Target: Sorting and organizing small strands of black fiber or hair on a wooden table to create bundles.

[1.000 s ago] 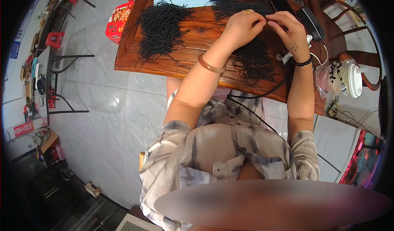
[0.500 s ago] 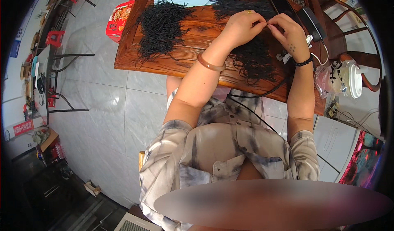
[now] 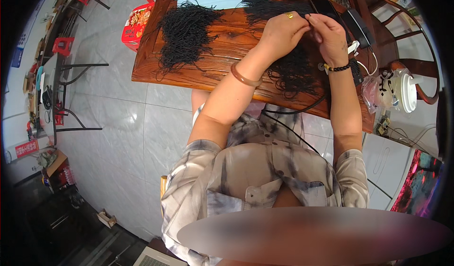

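Lying around the hands (image 3: 283, 34), black cords (image 3: 289, 72)

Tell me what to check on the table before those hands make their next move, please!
1. Hands close together: ok, the left hand and right hand nearly meet at the fingers.
2. A cord between the fingers: cannot tell, it's too small to see.
3. Left black cord pile on the table: ok, apart from both hands.
4. Near black cord pile in full view: not ok, the left arm and hand seem to cover part of it.
5. White-lidded cup away from the cords: ok, it's off to the right.
6. Black cable clear of the table's near edge: not ok, it crosses it in this view.
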Available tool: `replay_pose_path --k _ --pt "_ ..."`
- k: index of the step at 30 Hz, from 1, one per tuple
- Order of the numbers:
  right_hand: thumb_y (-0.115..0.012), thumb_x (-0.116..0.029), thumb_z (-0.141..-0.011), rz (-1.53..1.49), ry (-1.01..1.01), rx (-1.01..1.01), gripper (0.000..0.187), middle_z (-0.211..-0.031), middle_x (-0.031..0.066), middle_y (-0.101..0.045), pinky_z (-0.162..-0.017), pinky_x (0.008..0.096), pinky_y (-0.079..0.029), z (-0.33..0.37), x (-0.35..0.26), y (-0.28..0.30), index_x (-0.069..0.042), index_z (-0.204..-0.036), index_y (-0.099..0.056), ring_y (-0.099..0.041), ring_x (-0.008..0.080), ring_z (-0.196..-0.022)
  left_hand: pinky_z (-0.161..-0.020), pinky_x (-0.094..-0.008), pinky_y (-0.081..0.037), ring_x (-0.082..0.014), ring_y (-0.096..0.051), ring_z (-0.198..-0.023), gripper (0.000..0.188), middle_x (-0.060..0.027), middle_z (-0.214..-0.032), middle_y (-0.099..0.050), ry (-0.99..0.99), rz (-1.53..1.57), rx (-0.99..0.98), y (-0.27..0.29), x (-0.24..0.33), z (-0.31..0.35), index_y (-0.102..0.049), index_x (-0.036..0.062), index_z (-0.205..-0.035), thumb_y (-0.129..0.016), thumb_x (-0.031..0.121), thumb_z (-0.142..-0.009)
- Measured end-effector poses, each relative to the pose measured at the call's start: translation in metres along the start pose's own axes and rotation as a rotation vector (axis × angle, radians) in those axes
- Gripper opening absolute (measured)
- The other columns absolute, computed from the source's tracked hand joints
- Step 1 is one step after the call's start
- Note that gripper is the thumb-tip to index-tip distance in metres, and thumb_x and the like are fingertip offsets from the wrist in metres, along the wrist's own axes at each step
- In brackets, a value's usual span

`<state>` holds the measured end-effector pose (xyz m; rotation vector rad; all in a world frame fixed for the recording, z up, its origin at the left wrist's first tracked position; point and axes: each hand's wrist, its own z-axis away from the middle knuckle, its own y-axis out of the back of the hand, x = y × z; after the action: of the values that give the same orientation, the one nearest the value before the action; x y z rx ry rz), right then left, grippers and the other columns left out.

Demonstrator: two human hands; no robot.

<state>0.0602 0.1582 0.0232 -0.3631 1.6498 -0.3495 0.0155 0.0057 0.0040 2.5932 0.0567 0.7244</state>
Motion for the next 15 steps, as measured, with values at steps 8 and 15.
replay_pose_path --k 8,15 --pt "-0.066 -0.011 -0.072 1.555 0.585 -0.082 0.006 -0.069 0.0025 -0.057 -0.055 0.0281 -0.044 0.004 -0.015 -0.001 -0.007 -0.076 -0.064 -0.057 0.0176 -0.062 -0.064 -0.0374 -0.045 -0.0247 -0.058 -0.072 0.006 -0.0045 -0.073 -0.057 -0.138 -0.347 -0.124 0.006 -0.005 -0.001 -0.061 0.0095 -0.079 -0.06 0.009 -0.074" --pt "-0.068 -0.003 -0.067 1.23 0.364 -0.048 0.012 -0.067 0.0005 -0.054 -0.055 0.0215 -0.041 0.001 -0.013 0.008 -0.003 -0.075 -0.06 -0.048 0.0082 -0.059 -0.061 -0.0336 -0.047 -0.0243 -0.059 -0.069 0.008 -0.0046 -0.073 -0.061 -0.155 -0.086 0.022 0.001 -0.012 0.001 -0.064 0.01 -0.079 -0.065 0.013 -0.072"
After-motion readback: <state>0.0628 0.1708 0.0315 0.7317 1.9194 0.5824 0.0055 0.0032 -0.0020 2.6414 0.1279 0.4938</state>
